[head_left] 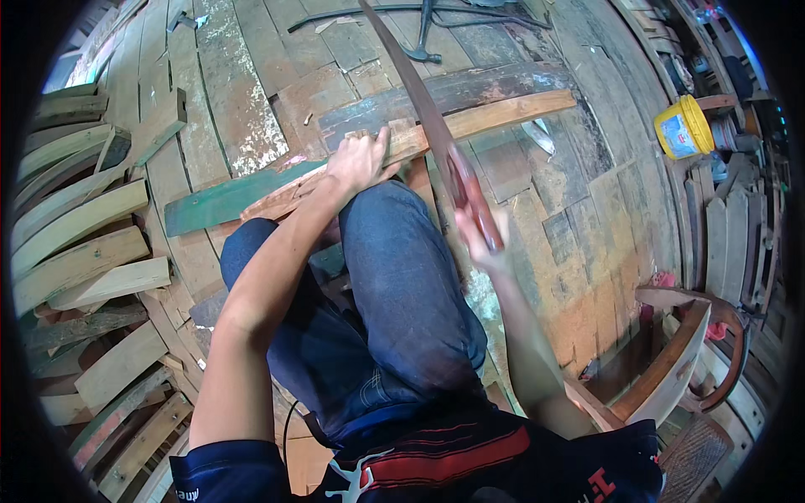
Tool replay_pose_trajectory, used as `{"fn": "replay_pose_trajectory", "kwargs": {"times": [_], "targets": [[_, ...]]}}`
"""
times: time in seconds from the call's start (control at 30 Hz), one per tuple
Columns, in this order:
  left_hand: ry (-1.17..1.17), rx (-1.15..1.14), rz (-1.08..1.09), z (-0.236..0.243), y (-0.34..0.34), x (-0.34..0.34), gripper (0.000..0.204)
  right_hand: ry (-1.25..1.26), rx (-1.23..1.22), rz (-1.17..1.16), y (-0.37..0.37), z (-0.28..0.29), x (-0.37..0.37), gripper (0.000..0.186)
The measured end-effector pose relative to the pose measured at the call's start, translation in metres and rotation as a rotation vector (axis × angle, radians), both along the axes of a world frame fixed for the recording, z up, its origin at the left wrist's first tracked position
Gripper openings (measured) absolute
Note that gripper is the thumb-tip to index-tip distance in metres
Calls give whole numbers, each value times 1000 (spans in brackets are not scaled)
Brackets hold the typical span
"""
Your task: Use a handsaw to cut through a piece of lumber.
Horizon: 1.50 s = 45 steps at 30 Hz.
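Observation:
My right hand (486,243) is closed around the reddish handle of a handsaw (417,88); the hand is somewhat blurred. The saw's long brown blade points away from me and crosses a long, slightly curved wooden piece (520,111). Pressed onto that piece, left of the blade, is my left hand (359,161), with its fingers over the wood and partly hidden. My bent knee in blue jeans (394,226) is close beside this hand. Under and beside the wood lie a green board (243,199) and a dark weathered plank (470,95).
Several curved wood offcuts (84,243) are stacked along the left. A hammer (423,50) and a dark metal bar (344,12) lie at the far side of the plank floor (579,218). On the right are a yellow bucket (683,126) and a wooden frame saw (671,360).

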State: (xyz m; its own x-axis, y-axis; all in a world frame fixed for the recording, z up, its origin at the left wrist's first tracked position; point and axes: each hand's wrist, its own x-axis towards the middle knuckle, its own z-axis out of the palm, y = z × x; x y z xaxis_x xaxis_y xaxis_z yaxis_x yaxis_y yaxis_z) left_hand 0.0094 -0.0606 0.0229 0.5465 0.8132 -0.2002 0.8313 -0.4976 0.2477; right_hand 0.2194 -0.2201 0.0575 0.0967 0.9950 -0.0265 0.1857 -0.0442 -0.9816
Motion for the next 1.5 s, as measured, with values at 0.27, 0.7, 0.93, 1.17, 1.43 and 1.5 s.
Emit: {"fn": "replay_pose_trajectory", "kwargs": {"times": [0.27, 0.7, 0.93, 1.17, 1.43, 1.5], "targets": [[15, -35, -31, 6, 4, 8, 65, 2, 29, 5, -58, -8, 16, 25], [59, -71, -2, 1, -9, -2, 69, 92, -151, -139, -104, 13, 8, 30], [-21, -34, -5, -12, -2, -1, 71, -37, -1, -5, -8, 24, -9, 32], [25, -43, 20, 9, 3, 3, 72, 21, -217, -32, -105, 89, 8, 49], [16, -17, 8, -7, 0, 5, 67, 8, -211, -91, 11, 65, -14, 24], [14, 31, 2, -6, 4, -4, 66, 75, -293, -73, -34, 88, 1, 21]]}}
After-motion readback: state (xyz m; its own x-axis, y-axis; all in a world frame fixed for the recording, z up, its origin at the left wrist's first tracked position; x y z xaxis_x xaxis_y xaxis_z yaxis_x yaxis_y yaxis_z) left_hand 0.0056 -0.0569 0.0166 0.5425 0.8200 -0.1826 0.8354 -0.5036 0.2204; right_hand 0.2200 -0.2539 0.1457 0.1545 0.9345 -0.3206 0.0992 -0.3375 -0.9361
